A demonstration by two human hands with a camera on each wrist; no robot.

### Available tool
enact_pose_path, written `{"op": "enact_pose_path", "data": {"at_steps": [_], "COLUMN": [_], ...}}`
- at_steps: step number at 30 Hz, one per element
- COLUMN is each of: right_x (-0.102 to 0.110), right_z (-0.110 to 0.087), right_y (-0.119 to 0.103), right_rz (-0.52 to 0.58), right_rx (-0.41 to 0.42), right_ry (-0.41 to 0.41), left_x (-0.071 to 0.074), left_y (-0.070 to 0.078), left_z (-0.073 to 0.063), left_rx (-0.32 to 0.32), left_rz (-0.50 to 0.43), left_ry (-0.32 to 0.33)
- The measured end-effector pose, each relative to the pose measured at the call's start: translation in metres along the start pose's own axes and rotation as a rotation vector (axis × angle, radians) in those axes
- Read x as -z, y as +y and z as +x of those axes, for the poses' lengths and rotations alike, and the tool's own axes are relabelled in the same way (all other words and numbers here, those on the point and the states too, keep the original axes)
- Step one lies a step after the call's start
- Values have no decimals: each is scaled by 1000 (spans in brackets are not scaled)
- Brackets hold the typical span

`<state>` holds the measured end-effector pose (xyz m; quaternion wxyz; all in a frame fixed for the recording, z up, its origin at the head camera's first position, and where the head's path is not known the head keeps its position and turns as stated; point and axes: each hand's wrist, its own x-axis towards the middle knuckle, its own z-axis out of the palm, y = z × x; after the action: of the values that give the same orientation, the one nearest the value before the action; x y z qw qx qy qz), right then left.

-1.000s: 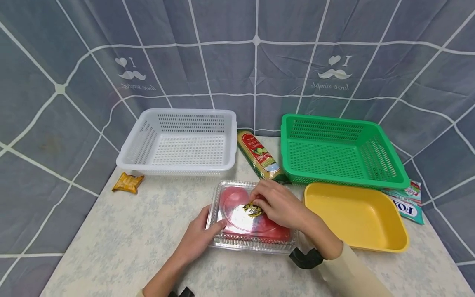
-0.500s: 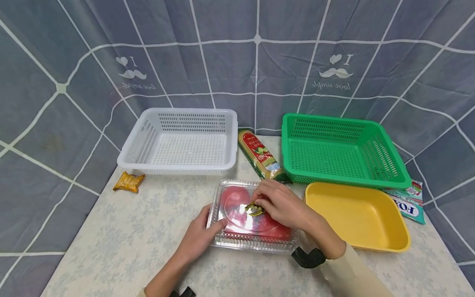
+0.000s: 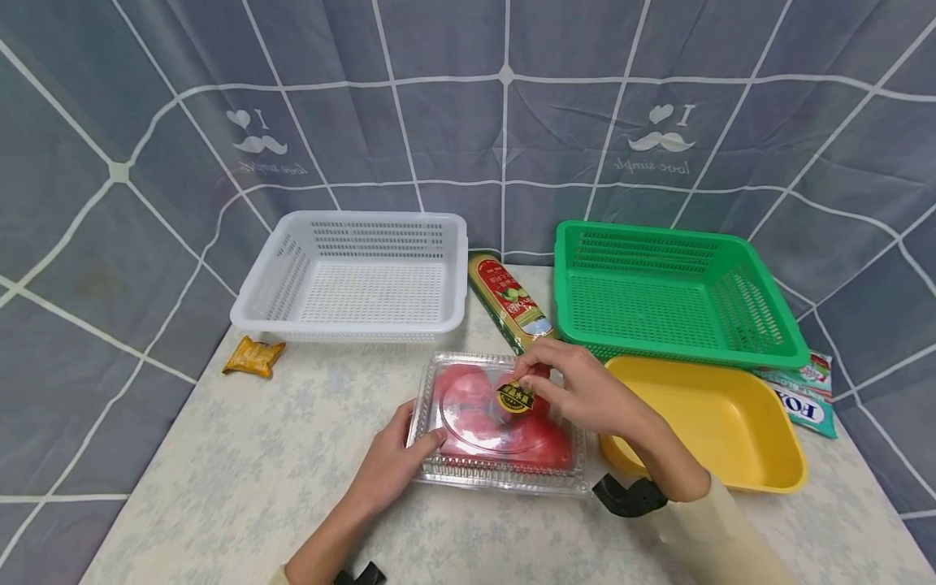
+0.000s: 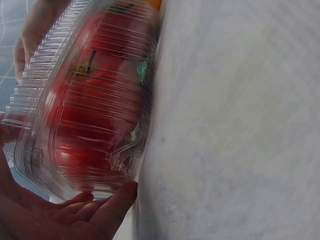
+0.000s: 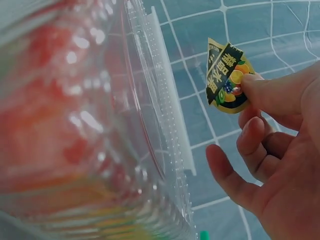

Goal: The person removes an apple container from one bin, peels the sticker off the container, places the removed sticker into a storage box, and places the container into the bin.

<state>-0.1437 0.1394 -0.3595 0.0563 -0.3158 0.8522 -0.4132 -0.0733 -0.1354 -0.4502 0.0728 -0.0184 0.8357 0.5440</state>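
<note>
A clear plastic clamshell box (image 3: 478, 479) sits in the middle of the table, with red rounded produce (image 4: 100, 100) inside that looks like tomatoes. My left hand (image 3: 395, 455) holds the box by its left side, thumb on the lid and fingers along the wall in the left wrist view. Above the lid, my right hand (image 3: 578, 386) pinches a black and yellow label sticker (image 5: 227, 80) printed with fruit between thumb and forefinger. In the right wrist view the sticker stands off the lid, slightly bent, while the other fingers of that hand curl loosely.
Behind the box are a white basket (image 3: 351, 331), a green basket (image 3: 680, 355) and a gold-green packet (image 3: 512, 301) between them. A yellow tub (image 3: 786, 431) stands right of the right hand, beside a teal packet (image 3: 808, 410). An orange snack packet (image 3: 253, 357) lies at left.
The right hand has moved up and to the right, and the sticker it pinches has come off the lid with it. The left hand and the box have stayed in place.
</note>
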Motion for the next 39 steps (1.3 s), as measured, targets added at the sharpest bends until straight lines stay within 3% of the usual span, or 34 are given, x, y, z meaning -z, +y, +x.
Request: {"op": "enact_pose_path", "data": {"at_steps": [15, 25, 39], "right_x": [11, 32, 69], "right_z": [2, 2, -5], "right_y": [7, 16, 28], "right_rz": [38, 4, 53], "right_rx": [-38, -6, -81], "right_ry": [-36, -155, -257], "left_x": [0, 0, -1], "left_y": [1, 1, 0], "left_z": [1, 1, 1], "left_rx": [-2, -2, -2], "left_rz": [11, 2, -37], "left_ry": [-6, -12, -4]}}
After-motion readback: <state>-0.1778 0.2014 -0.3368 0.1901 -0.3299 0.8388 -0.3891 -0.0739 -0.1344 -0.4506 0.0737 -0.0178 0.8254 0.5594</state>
